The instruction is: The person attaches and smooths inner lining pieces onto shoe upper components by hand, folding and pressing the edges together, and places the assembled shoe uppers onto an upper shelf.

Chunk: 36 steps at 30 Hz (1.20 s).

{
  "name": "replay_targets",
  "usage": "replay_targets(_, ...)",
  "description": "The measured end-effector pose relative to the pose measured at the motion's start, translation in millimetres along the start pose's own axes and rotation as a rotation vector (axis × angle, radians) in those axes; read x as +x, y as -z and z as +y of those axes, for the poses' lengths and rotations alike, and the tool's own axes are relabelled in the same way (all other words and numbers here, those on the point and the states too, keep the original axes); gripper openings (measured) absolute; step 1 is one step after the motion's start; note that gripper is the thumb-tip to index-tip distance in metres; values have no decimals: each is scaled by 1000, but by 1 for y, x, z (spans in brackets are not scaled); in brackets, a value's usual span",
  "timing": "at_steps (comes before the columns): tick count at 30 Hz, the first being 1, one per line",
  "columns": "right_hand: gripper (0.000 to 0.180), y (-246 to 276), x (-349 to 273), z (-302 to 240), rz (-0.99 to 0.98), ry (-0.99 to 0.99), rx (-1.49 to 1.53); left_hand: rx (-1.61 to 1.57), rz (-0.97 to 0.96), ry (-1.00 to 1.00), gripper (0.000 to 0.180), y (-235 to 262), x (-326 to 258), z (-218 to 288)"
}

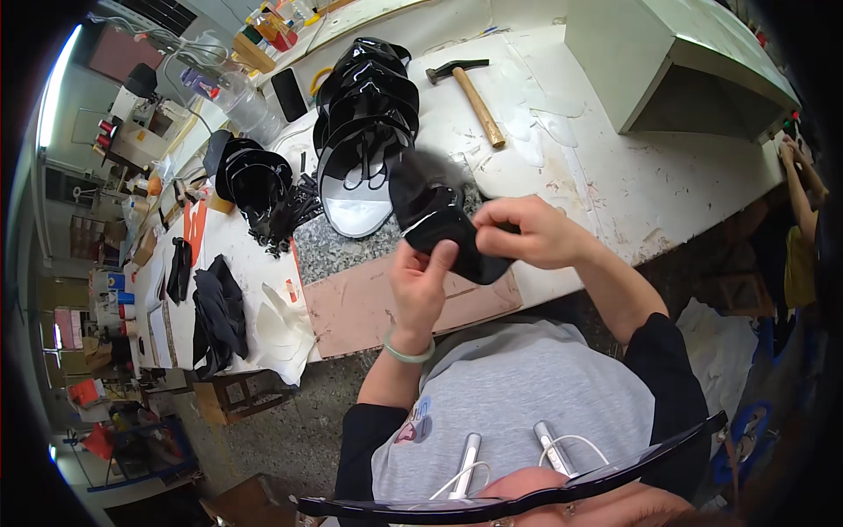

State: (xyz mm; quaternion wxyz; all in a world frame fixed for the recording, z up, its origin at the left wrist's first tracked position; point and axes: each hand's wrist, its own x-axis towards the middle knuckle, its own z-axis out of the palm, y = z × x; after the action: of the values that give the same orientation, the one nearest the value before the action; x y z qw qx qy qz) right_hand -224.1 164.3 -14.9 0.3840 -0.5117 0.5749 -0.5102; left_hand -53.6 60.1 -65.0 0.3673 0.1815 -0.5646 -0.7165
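Note:
A black shoe upper with glossy and matte parts is in my hands, above the front of the workbench; its upper part is smeared by motion. My left hand grips its lower left edge, thumb on top. At its right side, my right hand has its fingers curled in a pinch on the edge. Just beyond stands a nested stack of glossy black uppers, the nearest showing a pale lining. A second bunch of black uppers lies to the left.
Under my hands are a speckled stone slab and a pinkish board. A wooden-handled hammer lies farther back. The bench also holds a phone, dark cloth pieces and a large pale box-shaped hood. Another person's arm shows far right.

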Motion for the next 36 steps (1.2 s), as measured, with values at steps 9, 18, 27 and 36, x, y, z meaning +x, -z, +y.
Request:
replay_targets(9,25,6,-12,-16,263,185,116,-305,-391,112,23,-2,22,20)
replay_targets(18,26,13,7,-50,536,158,-34,-317,-326,89,35,-57,31,39)
replay_targets(27,19,43,16,-29,111,17,-150,-328,-238,201,34,-43,51,33)
replay_targets(36,21,28,30,-30,302,14,106,-254,-219,222,36,-26,34,14)
